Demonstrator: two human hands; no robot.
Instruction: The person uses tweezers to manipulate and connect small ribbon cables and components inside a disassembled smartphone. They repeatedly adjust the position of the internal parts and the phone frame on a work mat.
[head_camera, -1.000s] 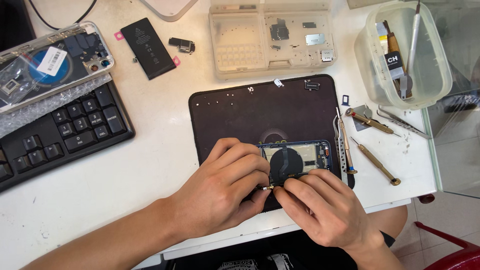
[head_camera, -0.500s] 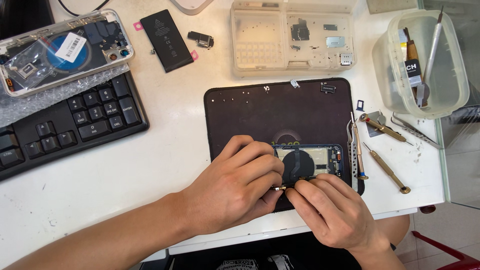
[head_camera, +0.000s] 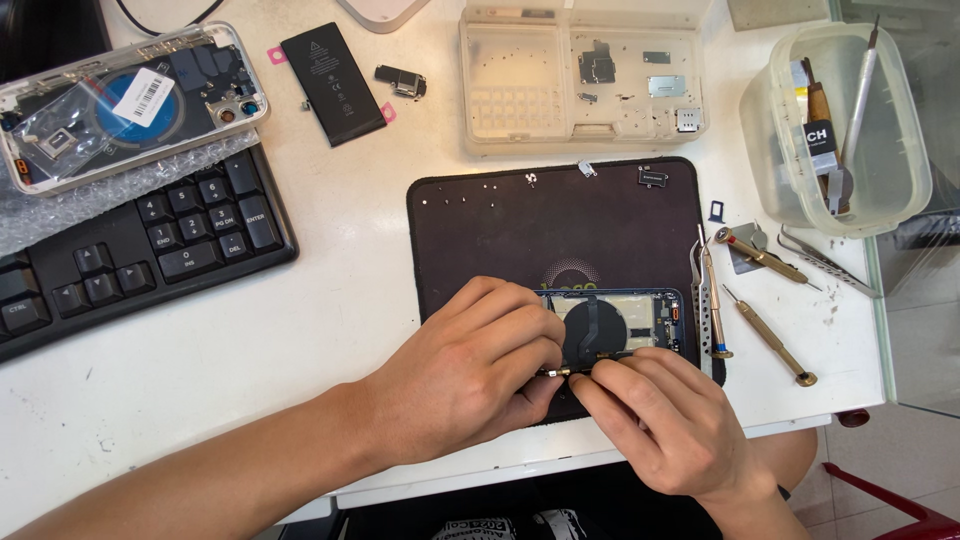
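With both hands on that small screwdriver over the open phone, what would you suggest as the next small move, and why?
Probably keep the left hand steadying the open phone on the dark mat while the right hand gently turns the small screwdriver. Its tip lies at the phone's lower edge between both sets of fingers, so a slip seems the main risk.
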